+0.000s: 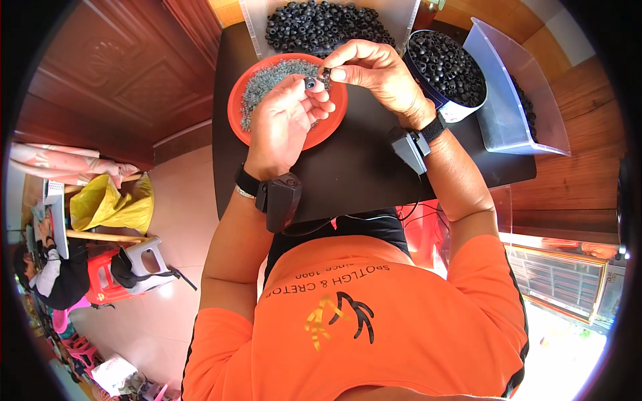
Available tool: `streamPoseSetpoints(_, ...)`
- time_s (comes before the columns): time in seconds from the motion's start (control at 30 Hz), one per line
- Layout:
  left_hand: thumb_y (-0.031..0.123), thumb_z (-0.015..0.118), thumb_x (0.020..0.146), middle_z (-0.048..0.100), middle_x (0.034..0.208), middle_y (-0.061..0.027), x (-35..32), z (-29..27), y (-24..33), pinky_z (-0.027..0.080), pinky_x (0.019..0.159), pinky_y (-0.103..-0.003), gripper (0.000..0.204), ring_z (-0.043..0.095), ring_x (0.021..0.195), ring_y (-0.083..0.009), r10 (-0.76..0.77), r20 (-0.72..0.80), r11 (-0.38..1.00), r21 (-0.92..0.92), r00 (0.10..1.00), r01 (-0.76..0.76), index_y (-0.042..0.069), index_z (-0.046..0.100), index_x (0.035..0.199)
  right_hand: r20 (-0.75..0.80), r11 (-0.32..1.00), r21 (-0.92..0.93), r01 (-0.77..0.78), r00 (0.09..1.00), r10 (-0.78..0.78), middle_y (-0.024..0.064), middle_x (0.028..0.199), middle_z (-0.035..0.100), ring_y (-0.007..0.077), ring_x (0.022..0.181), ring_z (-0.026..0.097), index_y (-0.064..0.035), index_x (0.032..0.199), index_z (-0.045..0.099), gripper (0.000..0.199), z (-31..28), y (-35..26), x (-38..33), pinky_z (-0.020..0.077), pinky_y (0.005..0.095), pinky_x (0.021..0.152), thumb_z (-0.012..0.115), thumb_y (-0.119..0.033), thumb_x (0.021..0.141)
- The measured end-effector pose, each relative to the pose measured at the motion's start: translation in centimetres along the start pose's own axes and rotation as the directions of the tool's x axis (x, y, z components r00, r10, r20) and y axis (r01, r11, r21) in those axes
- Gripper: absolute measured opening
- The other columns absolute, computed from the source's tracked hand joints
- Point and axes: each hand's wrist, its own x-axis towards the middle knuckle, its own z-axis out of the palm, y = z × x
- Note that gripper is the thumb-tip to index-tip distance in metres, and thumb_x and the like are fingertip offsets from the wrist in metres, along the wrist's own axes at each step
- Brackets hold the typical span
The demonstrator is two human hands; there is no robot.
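Table (361, 177) serves as bench for fine fingertip work

A person in an orange shirt (374, 287) leans into close work at the dark tabletop, with supplies ranged along its far and right sides. A see-through box (251, 30) full of black beads (328, 27) stands at the far edge; a second plastic bin (498, 100), holding more of the same, stands tilted at the right. Between the two sits a round tub (465, 112), heaped with black beads as well. Nearer the person, a red bowl (237, 110) holds a bed of small pale bits (264, 87).

Above that bowl the two hands come together. The step in hand appears to be the close handling of two small items, brought side by side. The next move, by the look of it, calls for a steady left pinch and careful lining-up from the right, with both items kept over the bowl in case one slips.

The left hand (284, 113), palm turned up, grips a single bead (309, 83), dark with a paler centre, at the tips of thumb and forefinger; its other fingers curl loosely below. The right hand (378, 73) reaches in from the side, thumb and forefinger closed on a tiny dark piece (326, 72) at their very ends. The piece lies just to the right of the bead; whether they touch cannot be told.
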Motion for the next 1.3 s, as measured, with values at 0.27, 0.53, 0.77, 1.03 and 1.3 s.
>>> streamPoseSetpoints(0.27,0.021,0.045,0.095,0.06,0.09,-0.0048,0.0,0.4,-0.2,0.045,0.079,-0.03,0.02,0.06,0.084,-0.0182,0.004,-0.017,0.998,0.061,1.0,-0.003,0.005,0.057,0.093,0.002,0.999,-0.032,0.01,1.0,-0.01,0.0038,0.091,0.067,0.0108,0.088,0.062,-0.0016,0.099,0.067,0.012,0.3,-0.6,-0.2,0.0501,0.0253,0.082,0.063,-0.004,0.088)
streamPoseSetpoints(0.53,0.02,0.046,0.094,0.061,0.09,-0.0038,0.0,0.4,-0.5,0.044,0.077,-0.028,0.018,0.06,0.083,-0.0157,0.044,-0.057,0.989,0.143,0.997,-0.036,0.005,0.056,0.095,0.02,0.997,-0.059,-0.047,0.999,0.048,0.0036,0.092,0.065,0.0104,0.085,0.061,-0.0001,0.098,0.065,0.012,1.1,-1.6,-0.5,0.0498,0.0245,0.08,0.065,-0.001,0.086)
streamPoseSetpoints(0.77,0.018,0.047,0.094,0.061,0.09,-0.0033,-0.2,0.9,-0.4,0.043,0.076,-0.025,0.017,0.059,0.082,-0.0127,0.081,-0.081,0.973,0.223,0.993,-0.061,0.004,0.056,0.098,-0.029,0.974,-0.223,-0.036,0.999,0.03,0.0016,0.091,0.065,0.0085,0.086,0.06,-0.0011,0.096,0.066,0.011,1.2,-1.7,-0.5,0.0489,0.0239,0.08,0.065,0.0,0.085)
streamPoseSetpoints(1.03,0.017,0.047,0.094,0.061,0.089,-0.003,-0.3,1.0,-0.5,0.042,0.075,-0.024,0.017,0.058,0.082,-0.012,0.089,-0.088,0.95,0.306,0.992,-0.058,0.003,0.056,0.098,-0.014,0.927,-0.374,-0.012,1.0,0.008,0.0012,0.089,0.066,0.0085,0.084,0.06,-0.0036,0.096,0.067,0.012,1.2,-1.7,-0.5,0.0481,0.0246,0.08,0.068,-0.006,0.084)
streamPoseSetpoints(1.3,0.019,0.045,0.095,0.061,0.094,-0.0064,-0.1,0.7,-0.4,0.044,0.08,-0.03,0.021,0.059,0.086,-0.0184,-0.003,-0.028,1.0,-0.004,1.0,0.003,0.002,0.056,0.102,0.031,0.859,-0.494,0.131,0.991,-0.133,0.0016,0.089,0.065,0.0123,0.088,0.059,-0.007,0.098,0.069,0.026,1.3,-1.6,-0.5,0.0475,0.0273,0.081,0.077,-0.005,0.074)
